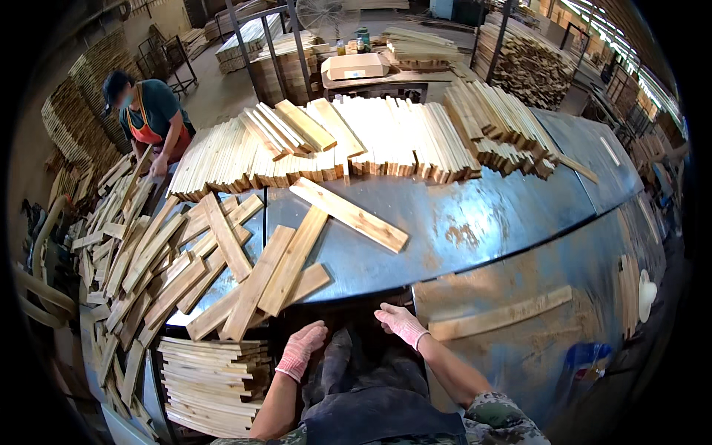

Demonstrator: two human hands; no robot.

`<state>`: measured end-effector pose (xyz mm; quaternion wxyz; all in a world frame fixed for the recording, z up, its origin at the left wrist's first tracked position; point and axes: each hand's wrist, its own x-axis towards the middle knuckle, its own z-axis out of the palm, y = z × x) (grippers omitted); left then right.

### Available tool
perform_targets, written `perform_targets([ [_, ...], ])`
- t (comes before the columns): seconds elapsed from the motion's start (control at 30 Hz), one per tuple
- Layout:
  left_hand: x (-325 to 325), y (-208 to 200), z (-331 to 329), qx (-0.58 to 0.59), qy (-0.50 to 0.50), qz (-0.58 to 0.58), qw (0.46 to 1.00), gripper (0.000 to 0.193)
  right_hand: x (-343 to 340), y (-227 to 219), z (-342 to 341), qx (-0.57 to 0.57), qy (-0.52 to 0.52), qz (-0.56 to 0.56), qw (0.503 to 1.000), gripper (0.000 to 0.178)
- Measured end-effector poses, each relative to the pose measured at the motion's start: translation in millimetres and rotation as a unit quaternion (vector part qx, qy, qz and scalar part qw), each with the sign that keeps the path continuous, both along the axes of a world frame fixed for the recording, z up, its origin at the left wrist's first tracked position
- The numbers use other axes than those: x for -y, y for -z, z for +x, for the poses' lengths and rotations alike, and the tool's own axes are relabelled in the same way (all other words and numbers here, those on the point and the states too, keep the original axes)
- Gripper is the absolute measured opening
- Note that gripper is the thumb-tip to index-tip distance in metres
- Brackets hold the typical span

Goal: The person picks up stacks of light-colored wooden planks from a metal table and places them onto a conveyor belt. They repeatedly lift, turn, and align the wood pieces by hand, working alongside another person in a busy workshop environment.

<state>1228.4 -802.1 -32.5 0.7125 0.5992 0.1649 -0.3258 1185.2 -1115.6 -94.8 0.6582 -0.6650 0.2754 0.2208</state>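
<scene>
My left hand [302, 349], in a pink-and-white knit glove, hovers over the dark gap at the table's near edge. Its fingers are curled in and no board shows in them. Opposite it, my right hand [401, 325] wears the same kind of glove. Its fingers are loosely bent, a little apart, and hold nothing visible. Just beyond my left hand, a wooden board [259, 282] overlaps another board [294, 259] on the blue metal table [437, 222]. Farther off, a single board [348, 214] lies slantwise. Right of my right hand rests a longer plank [500, 314].
A long row of wooden strips [297, 159] spans the table's far side. Jumbled boards [159, 256] cover the left, above a neat stack [211, 386]. At far left, a co-worker [152, 119] in a red apron handles boards. A cardboard box [356, 67] stands behind.
</scene>
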Motion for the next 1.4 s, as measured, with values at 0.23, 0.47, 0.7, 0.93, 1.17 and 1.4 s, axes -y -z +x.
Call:
perform_targets([
  [0.23, 5.0, 57.7, 252.9, 0.148, -0.085, 0.087, 0.981, 0.081, 40.2, -16.7, 265.3, 0.12, -0.116, -0.207, 0.964, 0.093],
  [0.47, 35.7, 115.4, 518.4, 0.255, -0.04, 0.322, 0.911, 0.104, 96.4, -0.1, 529.5, 0.068, -0.062, -0.461, 0.883, 0.114],
  [0.7, 74.9, 74.0, 695.8, 0.227, 0.033, 0.485, 0.844, 0.123, 123.6, 70.2, 649.4, 0.078, -0.095, -0.63, 0.767, 0.113],
  [0.93, 105.9, 90.1, 744.7, 0.234, 0.019, 0.529, 0.815, 0.124, 130.3, 48.0, 686.6, 0.253, 0.086, -0.356, 0.896, 0.116],
  [1.17, 104.6, 105.1, 742.6, 0.255, -0.027, 0.504, 0.825, 0.118, 48.7, 0.9, 745.5, 0.068, -0.142, -0.473, 0.867, 0.102],
  [1.4, 141.5, 91.6, 752.3, 0.384, -0.186, 0.302, 0.853, 0.102, 50.1, 13.4, 776.7, 0.047, -0.136, -0.465, 0.874, 0.097],
])
